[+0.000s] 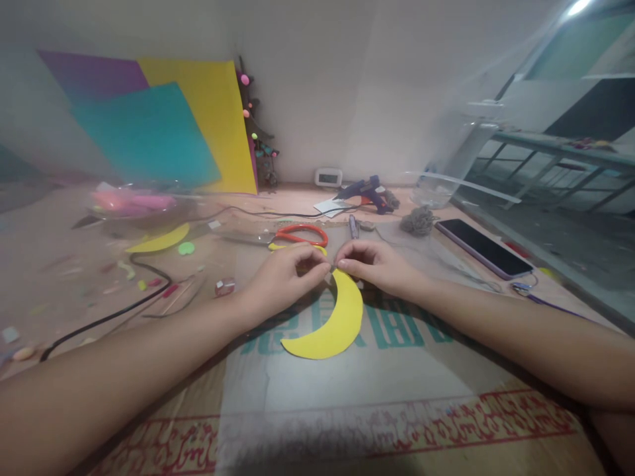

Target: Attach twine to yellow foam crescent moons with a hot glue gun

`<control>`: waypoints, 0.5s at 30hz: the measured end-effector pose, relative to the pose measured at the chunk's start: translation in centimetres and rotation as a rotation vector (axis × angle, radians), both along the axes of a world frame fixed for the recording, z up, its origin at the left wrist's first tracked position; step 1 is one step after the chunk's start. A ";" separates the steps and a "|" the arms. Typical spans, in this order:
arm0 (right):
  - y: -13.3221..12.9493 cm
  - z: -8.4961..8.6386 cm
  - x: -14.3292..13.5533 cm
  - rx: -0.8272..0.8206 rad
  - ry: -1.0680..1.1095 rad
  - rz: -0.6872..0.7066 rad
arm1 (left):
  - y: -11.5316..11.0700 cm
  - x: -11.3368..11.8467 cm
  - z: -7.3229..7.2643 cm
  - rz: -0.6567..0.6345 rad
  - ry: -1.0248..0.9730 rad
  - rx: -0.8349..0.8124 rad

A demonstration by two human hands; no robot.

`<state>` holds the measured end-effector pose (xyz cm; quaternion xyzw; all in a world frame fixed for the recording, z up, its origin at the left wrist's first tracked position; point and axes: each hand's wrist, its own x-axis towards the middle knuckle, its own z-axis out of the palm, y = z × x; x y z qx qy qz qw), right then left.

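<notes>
A yellow crescent [342, 324] hangs down toward me, its upper tip between my two hands. My left hand [292, 274] is closed in a pinch just left of that tip; what its fingertips hold is too small to make out. From the right, my right hand [372, 264] pinches at the crescent's top end, thumb against its edge. Both hands' fingertips nearly meet. Right behind them lie red-handled scissors [302, 235], with a yellow piece under the handle.
At the left are another yellow crescent [161, 240], a black cord and scraps. A glue gun [367, 193], grey yarn [419, 221] and a phone [483, 248] lie behind and right. Coloured sheets [149, 132] lean on the wall.
</notes>
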<state>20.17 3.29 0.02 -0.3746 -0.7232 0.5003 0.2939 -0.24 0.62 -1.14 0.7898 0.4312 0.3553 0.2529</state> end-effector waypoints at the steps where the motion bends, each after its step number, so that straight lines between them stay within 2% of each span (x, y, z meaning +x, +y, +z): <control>1: 0.0 0.0 0.0 -0.003 -0.003 0.000 | 0.0 0.0 0.1 -0.004 0.004 -0.001; 7: -0.1 -0.1 0.0 -0.008 -0.023 -0.029 | 0.0 0.1 0.2 -0.033 0.008 0.004; 15: 0.1 -0.1 0.0 0.071 -0.052 -0.038 | 0.0 0.0 0.2 -0.053 0.002 -0.003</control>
